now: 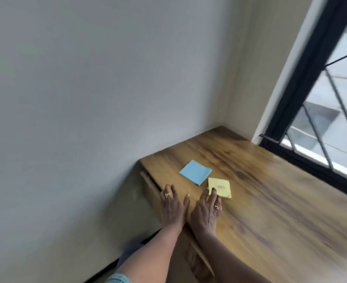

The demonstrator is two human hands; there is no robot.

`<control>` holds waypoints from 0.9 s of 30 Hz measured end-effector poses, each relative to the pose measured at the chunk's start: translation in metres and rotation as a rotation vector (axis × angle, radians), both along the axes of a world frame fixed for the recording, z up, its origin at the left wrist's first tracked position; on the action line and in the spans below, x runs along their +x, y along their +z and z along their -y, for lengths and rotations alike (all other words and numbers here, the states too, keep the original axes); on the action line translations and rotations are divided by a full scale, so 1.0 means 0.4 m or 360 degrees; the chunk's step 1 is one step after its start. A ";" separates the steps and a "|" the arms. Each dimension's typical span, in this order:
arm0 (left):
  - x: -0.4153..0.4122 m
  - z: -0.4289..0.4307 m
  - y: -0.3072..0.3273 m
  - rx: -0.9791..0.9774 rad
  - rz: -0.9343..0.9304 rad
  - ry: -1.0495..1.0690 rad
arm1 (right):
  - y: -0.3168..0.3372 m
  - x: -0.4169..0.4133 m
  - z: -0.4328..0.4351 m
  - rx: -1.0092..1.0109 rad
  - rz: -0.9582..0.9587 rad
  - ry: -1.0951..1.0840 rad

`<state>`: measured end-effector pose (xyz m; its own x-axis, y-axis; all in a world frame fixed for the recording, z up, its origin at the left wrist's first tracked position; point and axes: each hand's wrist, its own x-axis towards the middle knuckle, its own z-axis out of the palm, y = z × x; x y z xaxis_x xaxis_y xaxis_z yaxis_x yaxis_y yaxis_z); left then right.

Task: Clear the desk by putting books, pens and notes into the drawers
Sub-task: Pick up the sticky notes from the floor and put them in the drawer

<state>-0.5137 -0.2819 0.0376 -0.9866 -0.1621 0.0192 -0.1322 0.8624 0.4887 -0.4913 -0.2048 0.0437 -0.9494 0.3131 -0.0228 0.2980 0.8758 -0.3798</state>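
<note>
Touching the near corner of the yellow notes (221, 188) with straight fingertips, the right hand (206, 209) is nearer; the blue notes (195, 172) lie just beyond it on the worktop (270, 190), while the left hand (172, 203) rests flat, fingers relaxed, alongside

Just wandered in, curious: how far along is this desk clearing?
No books or pens show on the desk, so those look done. The right hand touches the yellow note pad; the left hand rests at the desk's edge. That pad and the blue note pad remain to stow.
</note>
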 end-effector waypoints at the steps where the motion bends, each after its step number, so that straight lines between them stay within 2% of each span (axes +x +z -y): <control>1: 0.027 0.019 -0.021 -0.0038 0.0025 0.0006 | -0.009 0.023 0.020 -0.0003 -0.0009 0.0106; 7: 0.236 0.177 -0.140 -0.0197 0.0211 0.0148 | -0.091 0.158 0.181 -0.0007 0.0032 0.0591; 10: 0.338 0.261 -0.200 -0.0257 0.0269 0.0331 | -0.160 0.237 0.272 0.0015 -0.0015 0.0803; 12: 0.427 0.325 -0.249 -0.0197 0.0326 0.0500 | -0.200 0.307 0.342 0.0004 0.0141 0.0921; 14: 0.524 0.381 -0.307 -0.0178 0.0367 0.0644 | -0.228 0.386 0.398 0.0006 0.0166 0.1040; 19: 0.842 0.470 -0.371 0.0010 0.0445 0.1020 | -0.280 0.638 0.512 0.0071 0.0328 0.1472; 23: 1.103 0.486 -0.418 0.0200 0.0417 0.1452 | -0.335 0.874 0.582 0.0093 0.0372 0.1778; 27: 1.342 0.486 -0.476 0.0478 0.0424 0.1834 | -0.417 1.094 0.635 0.0164 0.0421 0.2060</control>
